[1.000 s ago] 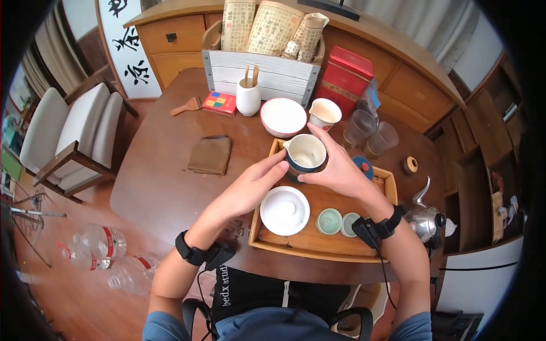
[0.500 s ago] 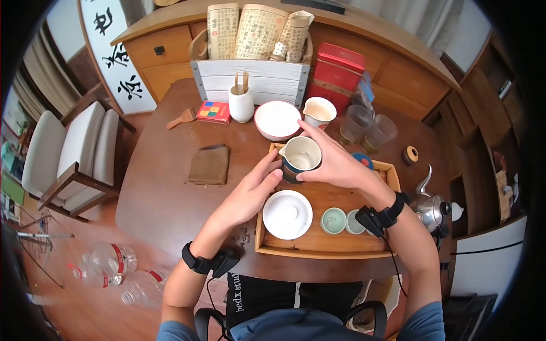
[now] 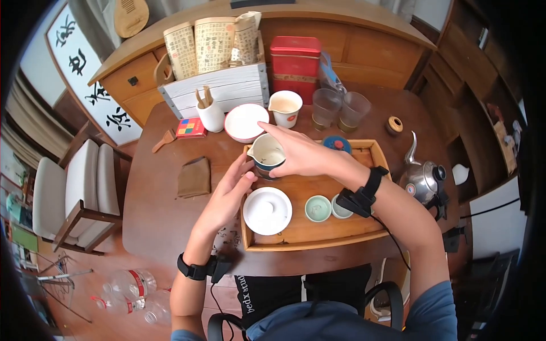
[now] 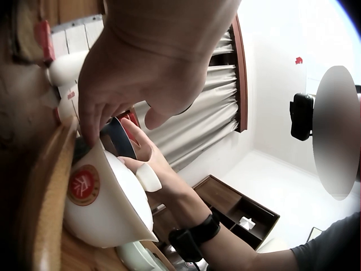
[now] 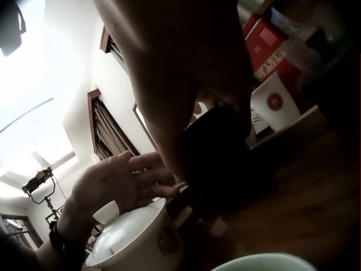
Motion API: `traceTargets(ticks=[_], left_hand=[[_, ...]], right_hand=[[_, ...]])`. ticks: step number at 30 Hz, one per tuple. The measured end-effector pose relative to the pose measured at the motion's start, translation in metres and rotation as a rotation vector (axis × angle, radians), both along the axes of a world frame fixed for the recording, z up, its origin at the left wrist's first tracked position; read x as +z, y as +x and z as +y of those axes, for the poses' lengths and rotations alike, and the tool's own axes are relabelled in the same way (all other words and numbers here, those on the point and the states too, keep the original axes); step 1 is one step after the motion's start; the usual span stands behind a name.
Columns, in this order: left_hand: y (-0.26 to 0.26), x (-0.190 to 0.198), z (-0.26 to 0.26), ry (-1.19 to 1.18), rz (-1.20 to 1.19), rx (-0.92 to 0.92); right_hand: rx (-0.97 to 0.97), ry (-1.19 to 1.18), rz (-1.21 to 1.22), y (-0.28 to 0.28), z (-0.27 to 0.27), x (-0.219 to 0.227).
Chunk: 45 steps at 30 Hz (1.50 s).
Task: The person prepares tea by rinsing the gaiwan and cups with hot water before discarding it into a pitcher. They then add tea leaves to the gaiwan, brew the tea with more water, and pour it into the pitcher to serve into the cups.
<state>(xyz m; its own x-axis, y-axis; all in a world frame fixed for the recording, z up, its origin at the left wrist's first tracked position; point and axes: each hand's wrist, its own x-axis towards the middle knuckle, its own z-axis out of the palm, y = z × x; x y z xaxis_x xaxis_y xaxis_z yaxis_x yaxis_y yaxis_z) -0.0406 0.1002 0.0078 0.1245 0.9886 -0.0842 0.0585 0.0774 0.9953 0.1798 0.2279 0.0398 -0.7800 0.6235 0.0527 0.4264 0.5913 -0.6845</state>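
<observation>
My right hand [image 3: 304, 153] grips a small dark-blue spouted pitcher [image 3: 268, 150] with a cream inside, thumb and fingers spread around its right side. The pitcher is over the back left corner of the wooden tray [image 3: 307, 246]. At its left side is my left hand [image 3: 222, 196], fingers loosely extended and the fingertips close against the wall. Just in front of the pitcher stands a white lidded gaiwan [image 3: 267, 211], whose red emblem shows on the bowl [image 4: 107, 203] in the left wrist view. In the right wrist view the pitcher [image 5: 217, 152] is very dark.
Two pale green cups [image 3: 317, 208] and a blue lid [image 3: 336, 144] sit on the tray. Behind are a white bowl [image 3: 247, 122], a white pitcher [image 3: 285, 108] and clear glasses [image 3: 327, 108]. A kettle [image 3: 421, 182] stands right, a brown cloth [image 3: 194, 177] left.
The head view has turned, so the scene has shifted and tilted. The right hand still grips the blue pitcher, and the left hand stays beside it with its fingers looser.
</observation>
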Motion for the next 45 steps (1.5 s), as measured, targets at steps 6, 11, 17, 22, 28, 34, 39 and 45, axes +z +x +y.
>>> traceTargets(ticks=[6,11,17,22,28,34,39,45], left_hand=[[0.005,0.013,-0.031,0.148,0.173,0.099],[0.020,0.029,-0.067,0.234,0.422,0.172],[0.036,0.011,-0.080,0.395,0.879,0.062],[0.039,0.001,-0.077,0.334,0.799,0.040],[0.043,0.004,-0.076,0.348,0.776,0.067],[0.049,0.003,-0.078,0.324,0.813,0.110],[0.052,0.004,-0.078,0.347,0.823,0.141],[0.039,0.004,-0.073,0.389,0.728,0.161]], right_hand=[[-0.067,0.153,0.063,0.024,-0.026,0.026],[-0.201,0.182,0.118,0.077,-0.063,0.058],[-0.401,0.065,0.067,0.144,-0.111,0.037],[-0.473,0.106,-0.102,0.175,-0.143,-0.005],[-0.466,0.156,-0.116,0.186,-0.147,-0.020],[-0.477,0.127,-0.174,0.187,-0.144,-0.019],[-0.499,0.224,-0.218,0.173,-0.149,-0.012],[-0.373,0.194,-0.114,0.136,-0.143,0.004]])
